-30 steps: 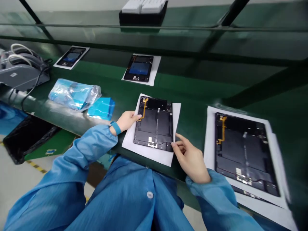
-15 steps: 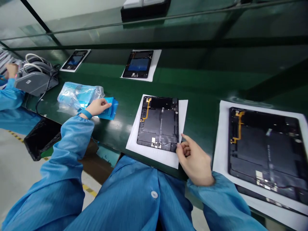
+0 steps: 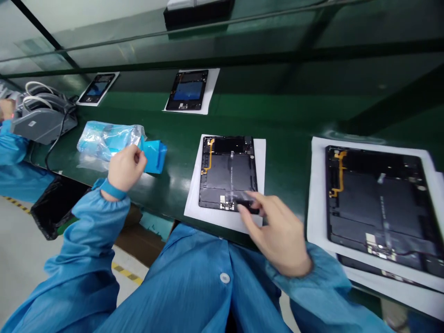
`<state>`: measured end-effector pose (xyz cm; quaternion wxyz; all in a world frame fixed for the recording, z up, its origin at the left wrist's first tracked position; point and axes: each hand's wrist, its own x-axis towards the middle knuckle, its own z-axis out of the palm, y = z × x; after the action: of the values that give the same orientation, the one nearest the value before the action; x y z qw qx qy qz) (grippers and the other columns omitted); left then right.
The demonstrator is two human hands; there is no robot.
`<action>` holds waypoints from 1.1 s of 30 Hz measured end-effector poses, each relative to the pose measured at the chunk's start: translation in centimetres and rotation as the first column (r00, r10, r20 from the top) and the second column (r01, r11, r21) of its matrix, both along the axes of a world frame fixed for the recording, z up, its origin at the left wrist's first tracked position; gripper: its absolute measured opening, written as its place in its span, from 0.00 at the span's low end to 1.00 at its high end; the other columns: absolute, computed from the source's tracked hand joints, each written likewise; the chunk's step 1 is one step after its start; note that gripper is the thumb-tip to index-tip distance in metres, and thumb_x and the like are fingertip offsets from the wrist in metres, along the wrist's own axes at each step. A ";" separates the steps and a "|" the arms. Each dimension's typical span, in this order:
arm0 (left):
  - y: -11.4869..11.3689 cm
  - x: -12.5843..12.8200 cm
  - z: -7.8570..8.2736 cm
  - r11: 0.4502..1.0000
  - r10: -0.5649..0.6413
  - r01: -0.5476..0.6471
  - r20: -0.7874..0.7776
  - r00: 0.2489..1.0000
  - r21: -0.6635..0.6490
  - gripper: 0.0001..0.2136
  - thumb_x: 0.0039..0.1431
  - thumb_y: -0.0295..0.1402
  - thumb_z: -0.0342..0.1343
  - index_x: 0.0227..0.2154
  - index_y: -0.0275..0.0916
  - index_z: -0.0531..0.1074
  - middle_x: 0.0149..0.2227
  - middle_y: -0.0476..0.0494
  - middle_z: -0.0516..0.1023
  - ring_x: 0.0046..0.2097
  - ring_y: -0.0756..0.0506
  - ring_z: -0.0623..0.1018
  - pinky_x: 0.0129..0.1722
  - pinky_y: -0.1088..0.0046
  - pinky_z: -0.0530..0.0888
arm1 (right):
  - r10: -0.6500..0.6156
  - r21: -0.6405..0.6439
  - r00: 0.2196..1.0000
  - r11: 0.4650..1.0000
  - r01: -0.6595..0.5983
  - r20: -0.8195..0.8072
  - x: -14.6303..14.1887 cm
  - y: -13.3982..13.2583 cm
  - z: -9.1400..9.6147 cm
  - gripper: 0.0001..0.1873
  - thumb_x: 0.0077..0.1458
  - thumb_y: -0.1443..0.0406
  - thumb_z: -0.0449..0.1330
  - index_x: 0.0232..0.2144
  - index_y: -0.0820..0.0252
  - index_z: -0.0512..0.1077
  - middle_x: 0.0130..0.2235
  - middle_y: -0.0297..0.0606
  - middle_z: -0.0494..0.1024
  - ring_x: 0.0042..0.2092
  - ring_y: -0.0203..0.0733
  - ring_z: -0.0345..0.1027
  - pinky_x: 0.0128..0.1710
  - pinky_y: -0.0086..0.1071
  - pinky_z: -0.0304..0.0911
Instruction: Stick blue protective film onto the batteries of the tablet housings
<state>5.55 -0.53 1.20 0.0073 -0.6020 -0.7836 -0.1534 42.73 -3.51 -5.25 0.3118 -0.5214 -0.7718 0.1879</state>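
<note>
In front of me an opened tablet [image 3: 225, 175], its dark inside and orange ribbon cable showing, lies on a white sheet [image 3: 199, 213]. My right hand [image 3: 279, 231] is over its lower right corner, thumb and index finger apart, with nothing clearly visible between them. To the left, my left hand [image 3: 125, 169] is closed in a pinch at the edge of a small stack of blue film sheets [image 3: 155, 157]. A blue film edge rises at its fingertips. Beside it lies a clear plastic bag [image 3: 104, 138] with more blue film inside.
At right, another opened tablet [image 3: 378, 208] rests on white sheets stacked over another device. Two more tablets [image 3: 189, 91] lie on sheets along the back of the green bench [image 3: 277, 120]. A grey machine [image 3: 43, 122] with cables stands left, near another person's sleeve [image 3: 14, 148].
My left hand has drawn back leftward from the film stack and closed. My right hand has moved from the tablet's right edge inward over its lower corner. The view has shifted slightly.
</note>
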 end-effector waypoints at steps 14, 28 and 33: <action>-2.4 8.9 -1.3 0.733 -0.636 0.660 0.511 0.578 0.167 0.10 0.68 0.34 0.54 0.29 0.38 0.68 0.25 0.53 0.68 0.27 0.54 0.67 0.28 0.78 0.65 | 0.032 -0.371 0.825 0.883 -0.288 -0.565 -8.9 0.7 1.7 0.15 0.55 0.59 0.67 0.43 0.59 0.73 0.33 0.35 0.80 0.30 0.35 0.75 0.33 0.30 0.73; 0.8 -3.6 1.4 0.846 -0.464 0.396 0.128 0.877 0.356 0.15 0.69 0.42 0.55 0.31 0.37 0.70 0.23 0.54 0.71 0.25 0.55 0.69 0.27 0.77 0.66 | -0.326 -0.436 0.684 0.900 0.013 -0.653 -5.5 -1.7 1.9 0.10 0.55 0.59 0.68 0.33 0.59 0.75 0.26 0.31 0.77 0.24 0.33 0.71 0.24 0.26 0.69; 1.5 -6.0 2.5 0.811 -0.450 0.337 0.140 0.882 0.478 0.19 0.67 0.49 0.57 0.31 0.36 0.70 0.21 0.54 0.70 0.23 0.54 0.71 0.23 0.76 0.66 | -0.263 -0.678 0.630 0.385 -0.626 -0.731 -12.0 -7.3 0.5 0.11 0.54 0.60 0.69 0.31 0.60 0.74 0.26 0.29 0.75 0.25 0.32 0.71 0.27 0.26 0.70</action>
<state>-0.45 1.01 3.74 0.0134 -0.7106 -0.5800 -0.3980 30.69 -10.84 -4.76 0.2378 -0.3712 -0.3939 0.8065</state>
